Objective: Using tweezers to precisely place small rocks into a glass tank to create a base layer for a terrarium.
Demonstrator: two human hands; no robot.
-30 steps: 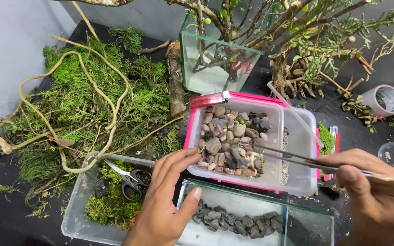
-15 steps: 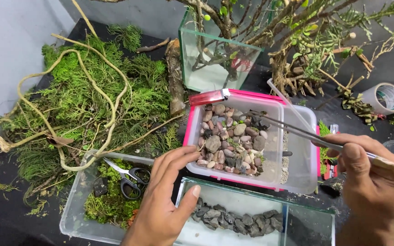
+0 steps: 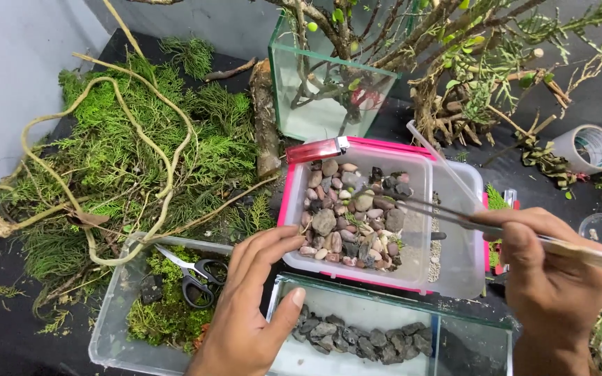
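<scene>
Two hands — right hand (image 3: 552,278) grips tweezers (image 3: 440,212) | tips upper-left, over pebbles (image 3: 350,216)

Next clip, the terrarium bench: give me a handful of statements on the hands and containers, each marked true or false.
1. The right hand holds long tweezers whose tips reach into the pebble box. True.
2. The left hand holds the scissors. False: they lie untouched on moss in the clear tub; the hand rests on the pebble box's near edge.
3. The near glass tank holds a row of dark grey stones. True.
4. The red lighter lies inside the far glass tank. False: it sits on the pebble box's far rim.
5. The tape roll stands at the far right. True.
</scene>
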